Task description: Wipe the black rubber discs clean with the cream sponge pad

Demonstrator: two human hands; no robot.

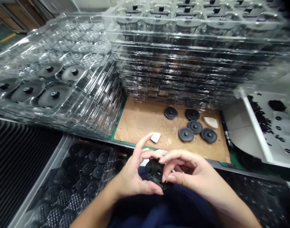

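Both of my hands meet low in the middle of the view, over my lap. Between them is a black round rubber disc with small holes. My left hand grips its left side, index finger raised. My right hand pinches its right edge with curled fingers. Several more black discs lie on the brown cardboard sheet just beyond my hands, beside two small white pieces.
Tall stacks of clear plastic trays holding discs stand at the back and at the left. A tray of black discs sits low on the left. A white bin with black scraps is at the right.
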